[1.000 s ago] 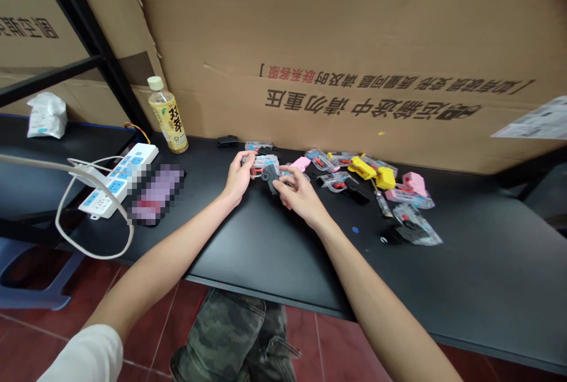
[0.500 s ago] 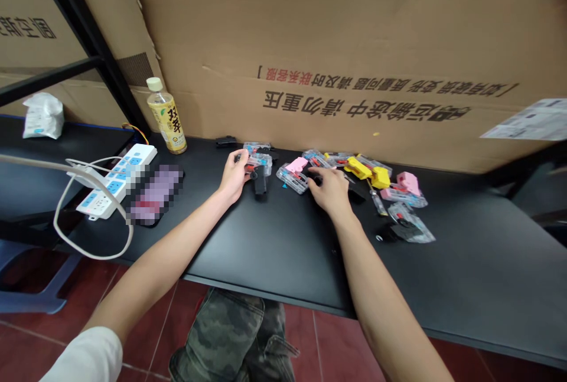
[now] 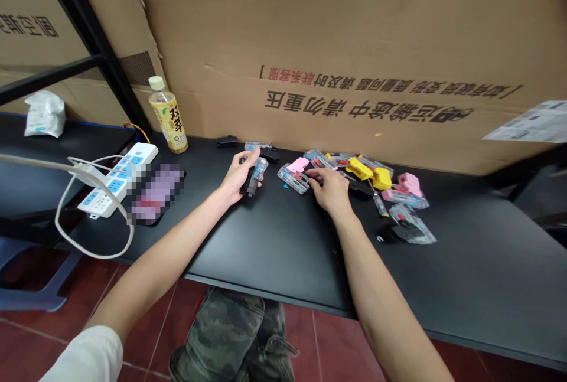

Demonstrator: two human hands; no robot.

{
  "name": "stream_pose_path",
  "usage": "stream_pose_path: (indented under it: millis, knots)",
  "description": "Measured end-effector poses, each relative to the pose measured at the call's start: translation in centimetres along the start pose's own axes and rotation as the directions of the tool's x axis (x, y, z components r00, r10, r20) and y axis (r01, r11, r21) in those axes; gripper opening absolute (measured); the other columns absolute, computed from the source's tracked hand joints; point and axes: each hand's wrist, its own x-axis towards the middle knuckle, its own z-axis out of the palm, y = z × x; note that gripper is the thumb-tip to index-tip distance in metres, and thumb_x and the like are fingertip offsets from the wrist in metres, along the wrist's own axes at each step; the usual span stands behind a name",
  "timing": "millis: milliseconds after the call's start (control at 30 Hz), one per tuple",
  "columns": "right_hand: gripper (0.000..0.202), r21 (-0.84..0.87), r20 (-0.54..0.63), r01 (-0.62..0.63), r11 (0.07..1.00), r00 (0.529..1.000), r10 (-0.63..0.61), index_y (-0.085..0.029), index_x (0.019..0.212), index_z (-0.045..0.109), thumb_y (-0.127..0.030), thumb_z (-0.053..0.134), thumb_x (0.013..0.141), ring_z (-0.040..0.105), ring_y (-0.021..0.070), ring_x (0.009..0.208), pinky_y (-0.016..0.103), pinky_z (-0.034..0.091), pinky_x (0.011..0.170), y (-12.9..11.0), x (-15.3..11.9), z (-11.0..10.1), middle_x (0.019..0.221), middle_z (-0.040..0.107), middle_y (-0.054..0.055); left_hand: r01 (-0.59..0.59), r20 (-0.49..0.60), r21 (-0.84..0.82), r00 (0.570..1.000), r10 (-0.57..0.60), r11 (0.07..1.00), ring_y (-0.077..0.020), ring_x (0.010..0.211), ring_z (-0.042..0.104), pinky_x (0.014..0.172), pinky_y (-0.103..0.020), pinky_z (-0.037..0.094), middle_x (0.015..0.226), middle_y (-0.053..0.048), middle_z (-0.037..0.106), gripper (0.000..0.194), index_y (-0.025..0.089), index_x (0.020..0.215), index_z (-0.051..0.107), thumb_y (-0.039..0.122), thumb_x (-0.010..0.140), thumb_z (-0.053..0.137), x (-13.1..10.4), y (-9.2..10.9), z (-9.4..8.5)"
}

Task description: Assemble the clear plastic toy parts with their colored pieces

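Observation:
My left hand (image 3: pixel 238 178) is closed around a small toy pistol (image 3: pixel 254 176) with a clear body, bluish inner parts and a black grip. It holds the toy just above the table, tilted. My right hand (image 3: pixel 330 189) is over the parts, thumb and fingers curled in a pinch; whatever lies between the fingertips is too small to make out. Beside those fingertips lies a clear toy pistol (image 3: pixel 293 180) with a pink piece (image 3: pixel 297 165). Behind my left hand rest another clear toy part (image 3: pixel 258 146) and a black piece (image 3: pixel 270 154).
Right of my hands lie yellow pieces (image 3: pixel 359 168), a pink-and-clear toy (image 3: pixel 410 186), a screwdriver (image 3: pixel 380 205) and a clear shell (image 3: pixel 414 225). Leftward are a drink bottle (image 3: pixel 170 119), a power strip (image 3: pixel 117 181) and a phone (image 3: pixel 157 193). Cardboard (image 3: pixel 332 28) stands behind the black table (image 3: pixel 274 252).
My left hand has turned the toy pistol and drawn it slightly nearer, its fingers now wrapped round it. My right hand has shifted slightly, with its fingertips closer to the clear-and-pink toy.

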Motion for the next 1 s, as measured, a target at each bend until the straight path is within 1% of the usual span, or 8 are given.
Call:
stream_pose_path:
  millis: [133,267,400,533,600,700,833,1000]
  knots:
    - [0.027,-0.003,0.056,-0.003,1.000,0.998,0.003,-0.024,0.104,0.077,-0.021,0.066,0.080,0.071,0.0277,0.094,0.050,0.048,0.097,0.7,0.1,-0.6,0.106,0.078,0.008,-0.033,0.005,0.070,0.999,0.033,0.997,-0.0102,0.067,0.063,0.057,-0.023,0.052,0.097,-0.003,0.067,0.071,0.023,0.130,0.050,0.029,0.071,0.090,-0.1,0.0,-0.1]
    - [0.030,0.014,0.117,-0.001,1.000,0.993,0.000,-0.023,0.102,0.077,-0.016,0.064,0.077,0.072,0.0255,0.090,0.045,0.051,0.094,1.5,0.3,-0.9,0.100,0.079,0.007,-0.056,0.039,0.078,0.998,0.053,0.995,-0.0090,0.071,0.062,0.063,-0.024,0.052,0.104,-0.003,0.065,0.084,0.026,0.135,0.048,0.005,0.063,0.086,-0.1,0.0,0.0]
    - [0.025,0.046,0.094,0.004,0.999,0.996,-0.008,-0.023,0.099,0.077,-0.018,0.064,0.078,0.072,0.0245,0.086,0.042,0.053,0.091,1.3,0.3,-0.9,0.096,0.080,0.006,-0.021,0.086,0.013,0.996,0.020,1.000,-0.0096,0.065,0.064,0.055,-0.022,0.047,0.105,-0.004,0.063,0.072,0.027,0.137,0.046,0.019,0.073,0.078,-0.1,0.2,0.1]
    - [0.021,0.023,0.060,0.012,1.000,0.998,-0.013,-0.024,0.097,0.078,-0.023,0.064,0.080,0.072,0.0255,0.085,0.044,0.053,0.091,0.8,0.2,-0.8,0.093,0.079,0.006,0.079,0.156,-0.065,0.985,-0.068,0.995,-0.0152,0.070,0.071,0.048,-0.023,0.043,0.116,-0.011,0.065,0.039,0.020,0.113,0.060,0.048,0.086,0.061,0.2,0.2,-0.2]
    - [0.021,0.009,0.046,0.007,1.000,0.999,-0.007,-0.023,0.098,0.078,-0.025,0.063,0.083,0.072,0.0262,0.085,0.044,0.053,0.090,0.7,0.2,-0.8,0.092,0.079,0.007,0.115,0.185,-0.080,0.978,-0.098,0.990,-0.0165,0.068,0.071,0.045,-0.024,0.041,0.121,-0.015,0.067,0.041,0.017,0.103,0.063,0.053,0.091,0.049,0.3,0.3,-0.4]
    - [0.024,0.000,0.015,0.000,1.000,1.000,0.000,-0.022,0.099,0.078,-0.027,0.058,0.087,0.072,0.0278,0.087,0.045,0.052,0.090,0.6,0.2,-0.8,0.092,0.079,0.009,0.121,0.219,-0.057,0.970,-0.106,0.991,-0.0163,0.062,0.069,0.042,-0.024,0.038,0.121,-0.016,0.071,0.045,0.017,0.105,0.066,0.054,0.094,0.042,0.4,0.2,-0.7]
    - [0.027,-0.012,-0.016,-0.012,1.000,1.000,0.012,-0.022,0.101,0.078,-0.028,0.053,0.090,0.072,0.0284,0.087,0.045,0.051,0.090,0.5,0.2,-0.7,0.091,0.079,0.009,0.110,0.204,-0.016,0.973,-0.104,0.994,-0.0157,0.058,0.068,0.040,-0.021,0.033,0.099,-0.011,0.074,0.045,0.019,0.106,0.065,0.058,0.094,0.047,0.6,-0.2,-0.7]
    - [0.028,-0.023,-0.005,-0.026,0.999,1.000,0.026,-0.022,0.103,0.077,-0.026,0.054,0.090,0.073,0.0278,0.088,0.044,0.049,0.093,0.4,0.2,-0.5,0.095,0.080,0.009,0.078,0.139,0.022,0.987,-0.080,0.997,-0.0133,0.054,0.063,0.040,-0.020,0.037,0.075,-0.003,0.065,0.040,0.018,0.099,0.061,0.057,0.094,0.057,0.6,-0.7,-0.6]
